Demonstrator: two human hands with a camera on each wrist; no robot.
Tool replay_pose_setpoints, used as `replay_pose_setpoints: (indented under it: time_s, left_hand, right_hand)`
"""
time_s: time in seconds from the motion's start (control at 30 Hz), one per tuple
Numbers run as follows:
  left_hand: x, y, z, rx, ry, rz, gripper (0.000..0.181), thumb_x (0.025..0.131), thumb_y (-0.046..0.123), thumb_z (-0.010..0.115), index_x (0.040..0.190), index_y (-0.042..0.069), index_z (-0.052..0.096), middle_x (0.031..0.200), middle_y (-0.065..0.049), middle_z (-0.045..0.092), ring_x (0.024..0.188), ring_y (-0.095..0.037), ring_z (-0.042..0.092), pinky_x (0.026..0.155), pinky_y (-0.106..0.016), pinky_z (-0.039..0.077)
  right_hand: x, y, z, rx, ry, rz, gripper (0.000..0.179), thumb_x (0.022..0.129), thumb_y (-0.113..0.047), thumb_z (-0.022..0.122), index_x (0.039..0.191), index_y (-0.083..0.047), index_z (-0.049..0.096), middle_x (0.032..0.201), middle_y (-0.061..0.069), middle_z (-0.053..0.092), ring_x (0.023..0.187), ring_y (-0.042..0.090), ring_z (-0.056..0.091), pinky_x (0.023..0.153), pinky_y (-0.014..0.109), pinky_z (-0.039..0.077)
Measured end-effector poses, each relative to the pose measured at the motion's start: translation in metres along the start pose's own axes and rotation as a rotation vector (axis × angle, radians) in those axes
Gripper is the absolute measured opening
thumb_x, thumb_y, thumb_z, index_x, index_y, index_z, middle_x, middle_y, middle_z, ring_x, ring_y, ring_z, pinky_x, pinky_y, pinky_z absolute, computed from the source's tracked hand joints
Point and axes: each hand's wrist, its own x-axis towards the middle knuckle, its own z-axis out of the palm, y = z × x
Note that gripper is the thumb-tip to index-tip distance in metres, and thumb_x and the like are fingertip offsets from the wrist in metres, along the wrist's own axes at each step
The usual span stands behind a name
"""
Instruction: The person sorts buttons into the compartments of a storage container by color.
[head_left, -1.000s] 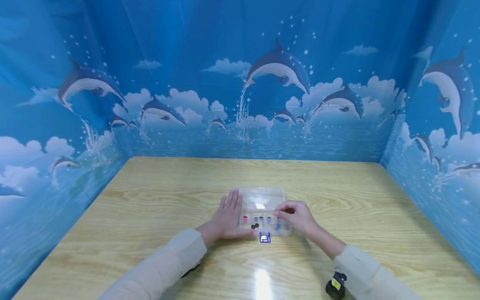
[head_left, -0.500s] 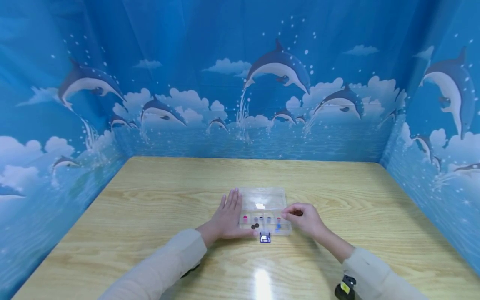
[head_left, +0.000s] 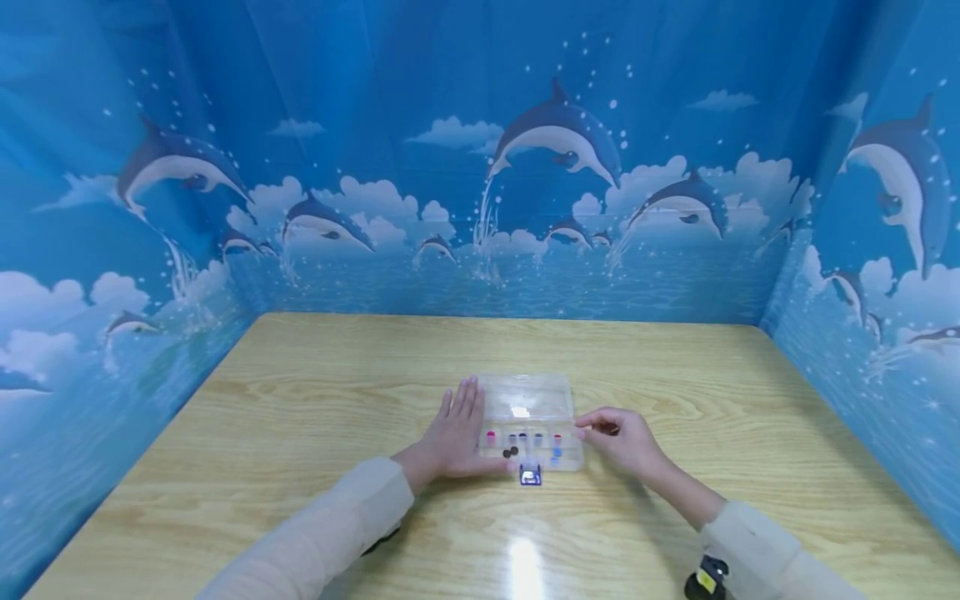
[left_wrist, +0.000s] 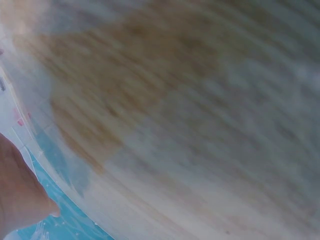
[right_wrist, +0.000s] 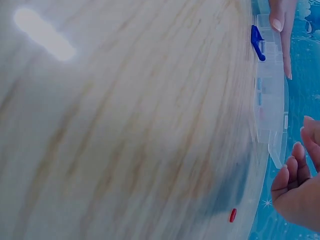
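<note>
A clear plastic compartment box (head_left: 573, 457) lies with its lid (head_left: 523, 392) raised at the back and a blue latch (head_left: 530, 474) at its front. My left hand (head_left: 459, 436) steadies it, straight fingers along the left side and thumb along the front edge. My right hand (head_left: 618, 437) hovers beside the box's right end. Its fingers are loosely bent, with a gap between thumb and fingers in the right wrist view. Inside the box sit small button-like pieces: a pink piece (head_left: 491, 437), dark pieces (head_left: 511, 452), a red piece (head_left: 557, 437) and blue pieces (head_left: 557, 452).
A small red piece (right_wrist: 233, 215) lies on the wooden table (right_wrist: 125, 125) near the right hand; the head view does not show it. A blue dolphin-print curtain (head_left: 375, 167) encloses the table's back and sides. A black device (head_left: 706, 578) hangs at the right sleeve.
My right hand has drawn rightward from over the box's right compartments to beside the box, uncovering the red piece there. The left hand and the box have stayed put.
</note>
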Motion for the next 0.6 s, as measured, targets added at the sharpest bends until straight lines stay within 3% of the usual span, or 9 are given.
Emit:
replay_pose_setpoints:
  time_s: [0.37,0.6]
  left_hand:
    - [0.003,-0.002,0.003,-0.002,0.002,0.007,0.116,0.076,0.076,0.046,0.146,-0.006,0.002,0.153,-0.023,-0.007,0.143,-0.036,-0.003,0.117,-0.047,0.003]
    - [0.001,-0.001,0.001,0.001,0.0,0.004,0.116,0.076,0.076,0.045,0.146,-0.005,0.002,0.154,-0.023,-0.006,0.143,-0.036,-0.003,0.118,-0.047,0.004]
  right_hand:
    - [-0.004,0.012,-0.012,-0.025,0.0,0.017,0.022,0.08,-0.005,0.069,0.1,0.003,0.068,0.08,0.005,0.061,0.069,0.004,0.05,0.06,0.018,0.045]
    - [-0.007,0.02,-0.018,-0.038,-0.001,-0.073,0.026,0.079,-0.005,0.07,0.103,0.005,0.067,0.076,0.005,0.059,0.066,0.0,0.046,0.058,0.018,0.044]
